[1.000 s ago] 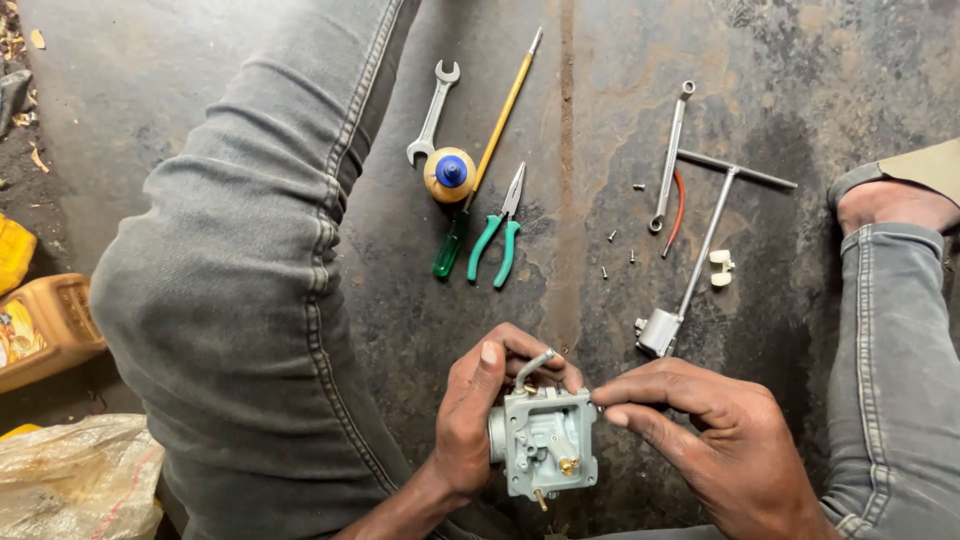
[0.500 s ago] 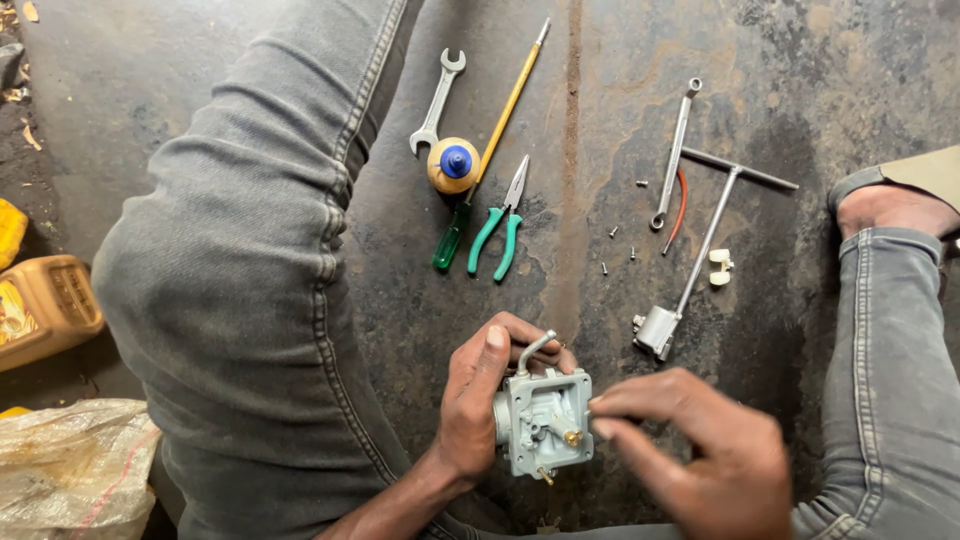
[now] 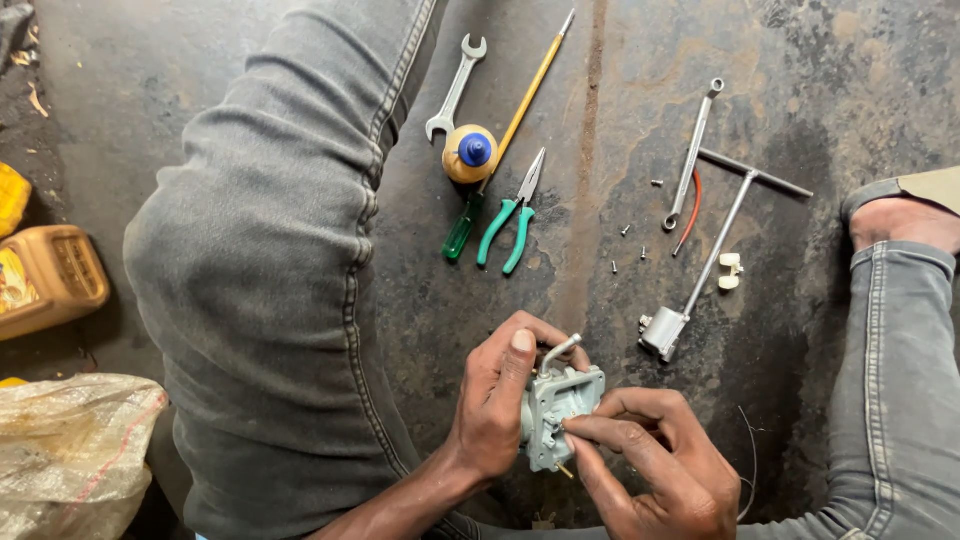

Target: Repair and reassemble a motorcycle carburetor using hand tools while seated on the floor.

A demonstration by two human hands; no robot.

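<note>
Two hands work a small grey metal carburettor body (image 3: pixel 562 415) w/ bent tube. Left hand (image 3: pixel 495 400) wraps it, fingers closed; right hand (image 3: pixel 655 465) pinches its face. Green-handled pliers (image 3: pixel 510 220) lie nearby on floor.

You worked in soft, even daylight that fell from above, bright enough to show the floor (image 3: pixel 800 60) clearly. Shadows stayed faint and short beside the tools. Nothing glared. Focus was sharp throughout, with slight wide-angle stretching toward the frame's edges.
</note>
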